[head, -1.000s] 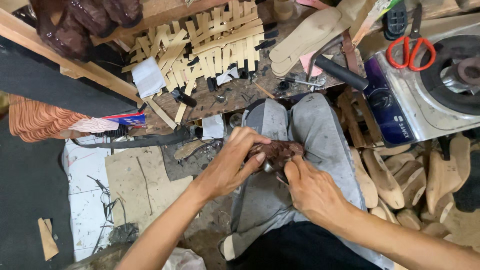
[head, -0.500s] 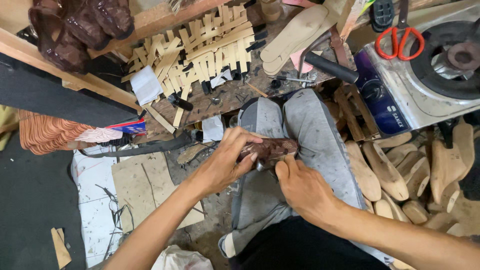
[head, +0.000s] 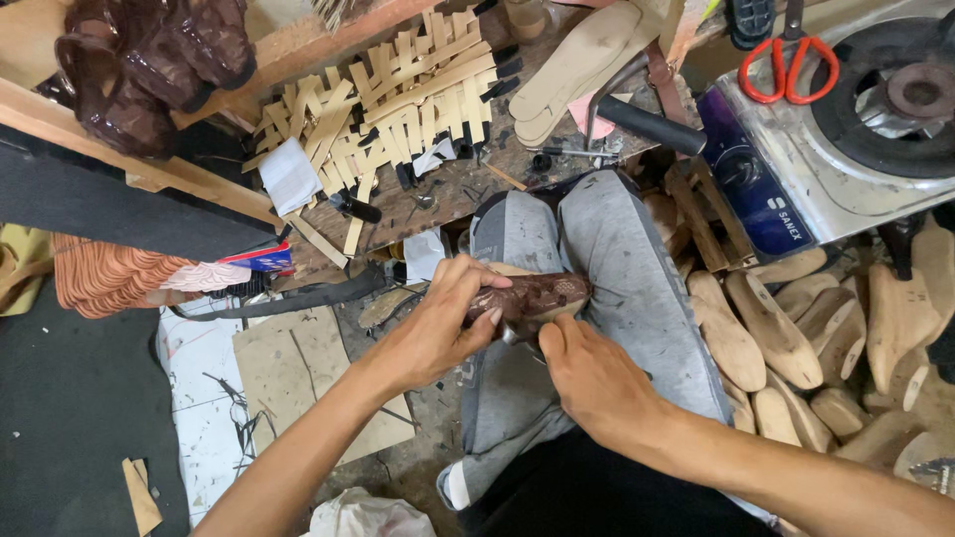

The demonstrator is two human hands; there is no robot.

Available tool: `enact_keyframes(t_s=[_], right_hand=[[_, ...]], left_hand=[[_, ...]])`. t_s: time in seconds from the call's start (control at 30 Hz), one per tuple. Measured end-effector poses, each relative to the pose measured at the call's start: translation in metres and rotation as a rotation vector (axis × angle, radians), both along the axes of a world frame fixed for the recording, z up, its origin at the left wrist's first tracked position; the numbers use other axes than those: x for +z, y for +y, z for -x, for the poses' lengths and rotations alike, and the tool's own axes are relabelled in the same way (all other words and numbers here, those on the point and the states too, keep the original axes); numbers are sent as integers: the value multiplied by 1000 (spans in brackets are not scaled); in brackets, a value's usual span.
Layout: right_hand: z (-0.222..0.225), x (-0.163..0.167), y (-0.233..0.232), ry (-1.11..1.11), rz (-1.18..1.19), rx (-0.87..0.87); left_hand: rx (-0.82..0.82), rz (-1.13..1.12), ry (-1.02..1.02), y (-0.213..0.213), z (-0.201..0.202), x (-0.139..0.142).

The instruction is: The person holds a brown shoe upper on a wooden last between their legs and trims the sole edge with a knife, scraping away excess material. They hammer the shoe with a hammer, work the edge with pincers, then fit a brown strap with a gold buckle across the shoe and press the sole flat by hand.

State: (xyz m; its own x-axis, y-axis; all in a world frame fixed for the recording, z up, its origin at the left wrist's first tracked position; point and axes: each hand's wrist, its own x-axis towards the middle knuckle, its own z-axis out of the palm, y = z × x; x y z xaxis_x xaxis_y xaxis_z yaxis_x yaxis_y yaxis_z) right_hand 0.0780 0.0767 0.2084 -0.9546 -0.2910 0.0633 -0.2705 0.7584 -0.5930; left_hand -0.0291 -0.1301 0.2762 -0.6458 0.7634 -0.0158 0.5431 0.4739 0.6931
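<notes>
The brown woven shoe upper sat across the person's knees, so the lap worked like a vise. Left hand was curled tight over its near end to steady it, while the right hand pinched underneath, fingers closed on the edge.

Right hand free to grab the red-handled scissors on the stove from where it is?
Probably not at once: the right hand is pressed to the brown patterned shoe piece on the lap, and the red-handled scissors lie far off on the stove, though nothing blocks the way.
</notes>
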Motion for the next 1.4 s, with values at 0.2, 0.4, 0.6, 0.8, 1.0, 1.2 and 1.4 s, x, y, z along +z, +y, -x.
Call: enact_keyframes(t_s=[0.2, 0.4, 0.6, 0.8, 1.0, 1.2, 1.4], right_hand=[[-2, 0, -9, -181, 92, -80], [-8, -6, -11, -10, 39, -82], [-10, -10, -18, -187, 138, -141], [-13, -3, -19, -81, 88, -106], [-8, 8, -2, -410, 423, -105], [-16, 0, -14, -231, 355, -142], [-21, -22, -33, -88, 152, -202]], left_hand=[[12, -4, 3, 2, 0, -1], [48, 63, -15, 3, -4, 0], [49, 52, -24, 2, -6, 0], [28, 79, -24, 4, -6, 5], [-20, 98, 65, 4, -8, 7], [-40, 103, 165, 6, -8, 3], [-39, 112, 144, 3, -8, 5]])
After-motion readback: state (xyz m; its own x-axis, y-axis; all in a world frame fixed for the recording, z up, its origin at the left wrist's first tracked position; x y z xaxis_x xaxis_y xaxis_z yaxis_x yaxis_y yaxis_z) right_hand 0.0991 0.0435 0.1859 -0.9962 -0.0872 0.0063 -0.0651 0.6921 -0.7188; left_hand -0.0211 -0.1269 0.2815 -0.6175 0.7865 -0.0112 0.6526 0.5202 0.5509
